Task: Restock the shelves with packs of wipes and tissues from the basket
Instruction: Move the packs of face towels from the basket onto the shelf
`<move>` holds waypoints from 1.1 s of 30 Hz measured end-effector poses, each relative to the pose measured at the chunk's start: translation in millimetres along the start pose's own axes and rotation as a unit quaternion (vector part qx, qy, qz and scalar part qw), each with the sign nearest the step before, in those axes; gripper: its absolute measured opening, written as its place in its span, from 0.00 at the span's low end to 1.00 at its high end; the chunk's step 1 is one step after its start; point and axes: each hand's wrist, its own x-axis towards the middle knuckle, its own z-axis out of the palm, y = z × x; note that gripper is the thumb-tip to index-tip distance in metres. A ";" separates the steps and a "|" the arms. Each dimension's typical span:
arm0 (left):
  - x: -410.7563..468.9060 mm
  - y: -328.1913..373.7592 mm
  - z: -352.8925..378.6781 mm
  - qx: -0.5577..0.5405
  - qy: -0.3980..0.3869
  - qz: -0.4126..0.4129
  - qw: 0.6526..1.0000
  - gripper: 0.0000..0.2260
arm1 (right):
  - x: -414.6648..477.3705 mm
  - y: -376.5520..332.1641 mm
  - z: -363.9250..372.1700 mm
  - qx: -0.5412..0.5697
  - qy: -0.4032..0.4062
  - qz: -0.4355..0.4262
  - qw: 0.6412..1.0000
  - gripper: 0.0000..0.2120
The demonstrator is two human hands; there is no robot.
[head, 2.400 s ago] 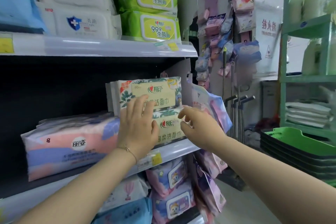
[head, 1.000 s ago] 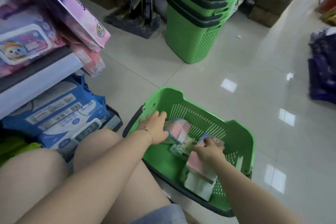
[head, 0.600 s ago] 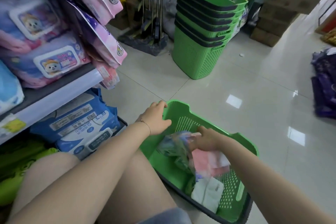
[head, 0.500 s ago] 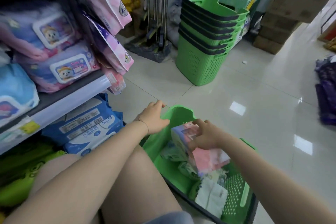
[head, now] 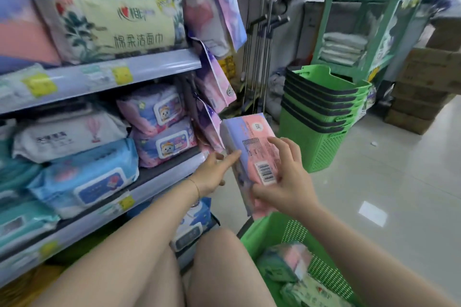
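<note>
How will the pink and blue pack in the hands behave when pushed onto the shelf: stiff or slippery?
Probably stiff: the pack, held upright, does not sag. Its smooth film wrap may slip, though the right hand grips round its lower end.

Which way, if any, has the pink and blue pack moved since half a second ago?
Yes: the pink and blue pack rose out of the green basket, toward the shelves.
</note>
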 end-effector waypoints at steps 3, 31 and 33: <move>-11.3 11.9 -22.7 -0.072 -0.018 0.025 0.997 0.25 | 8.4 -21.0 4.8 0.238 0.027 0.040 0.970 0.38; -83.8 58.4 -97.6 0.323 0.328 0.357 0.813 0.47 | 47.6 -100.9 9.6 0.467 -0.083 0.075 0.877 0.39; -88.9 61.1 -100.0 0.313 0.328 0.359 0.816 0.49 | 51.3 -107.9 7.2 0.490 -0.124 0.047 0.861 0.41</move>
